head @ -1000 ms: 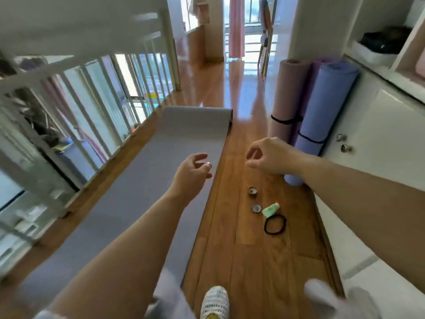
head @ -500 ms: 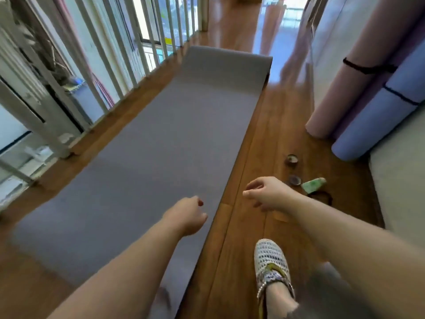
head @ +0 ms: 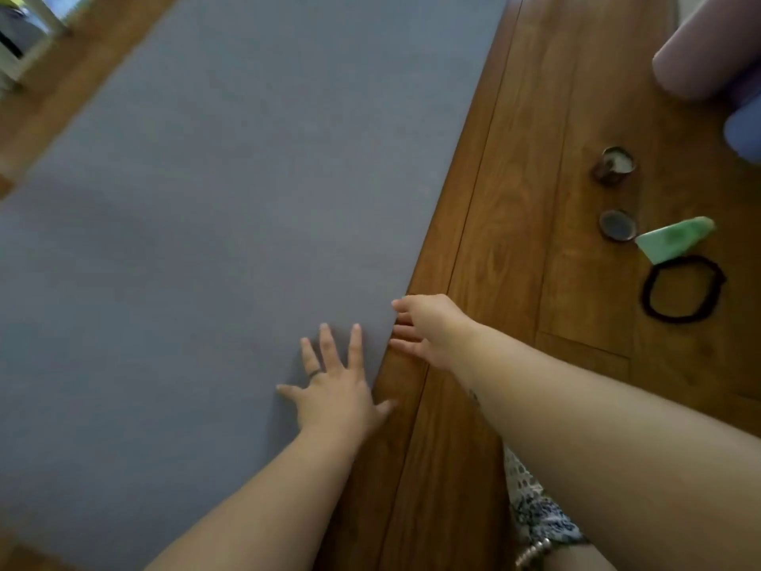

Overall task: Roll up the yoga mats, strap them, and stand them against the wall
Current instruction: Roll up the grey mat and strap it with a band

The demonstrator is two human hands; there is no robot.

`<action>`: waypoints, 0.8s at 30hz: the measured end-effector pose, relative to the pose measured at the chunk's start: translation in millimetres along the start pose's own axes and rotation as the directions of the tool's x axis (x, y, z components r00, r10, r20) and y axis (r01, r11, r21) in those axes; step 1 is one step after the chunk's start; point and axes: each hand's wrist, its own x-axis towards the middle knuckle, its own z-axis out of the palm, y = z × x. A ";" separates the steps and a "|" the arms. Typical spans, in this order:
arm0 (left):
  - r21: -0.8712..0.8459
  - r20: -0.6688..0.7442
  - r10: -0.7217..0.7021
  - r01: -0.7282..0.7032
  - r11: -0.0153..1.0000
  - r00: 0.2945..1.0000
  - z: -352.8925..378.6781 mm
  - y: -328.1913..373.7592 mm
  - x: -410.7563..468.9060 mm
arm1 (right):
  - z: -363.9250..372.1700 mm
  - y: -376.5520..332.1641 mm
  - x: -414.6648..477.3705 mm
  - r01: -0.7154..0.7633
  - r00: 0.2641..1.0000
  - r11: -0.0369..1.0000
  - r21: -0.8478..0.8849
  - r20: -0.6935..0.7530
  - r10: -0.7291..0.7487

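Grey yoga mat (head: 206, 199) lies unrolled and flat on the wooden floor (head: 514, 158), running diagonally across the view. Its right long edge is straight, with bare boards beside it.

Left hand (head: 333, 389) is spread flat on the mat near that edge, fingers straight, thumb reaching over onto the floor. Right hand (head: 428, 331) is at the same edge just ahead of it, fingertips at the mat's rim. Can't tell whether it pinches the edge or only touches it.

Right of the mat, well apart from it: a small round tin (head: 615, 164), a round lid (head: 617, 225), a green tube (head: 675, 241) and a black elastic loop (head: 681, 288), the tube tip touching the loop. Ends of a pink rolled mat (head: 700, 63) and a blue rolled mat (head: 743, 129) show at the far right. A patterned shoe (head: 531, 517) shows under the right forearm. White railing post (head: 24, 30) at top left.
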 end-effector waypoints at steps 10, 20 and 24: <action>-0.337 -0.168 -0.050 -0.010 0.941 0.985 -51.8 -6.3 -2.5 | -12.0 -30.0 -47.3 0.178 0.978 0.867 -0.466 0.179 -0.105; -0.986 -0.082 0.043 -0.087 0.140 0.996 -210.7 81.7 -110.6 | -69.7 -73.2 -233.9 0.169 0.985 0.461 -0.871 0.166 -0.046; -0.986 -0.123 0.107 -0.108 -0.130 0.987 -258.5 120.9 -180.6 | -132.3 -100.0 -322.5 0.129 0.955 0.483 -0.866 -0.022 -0.295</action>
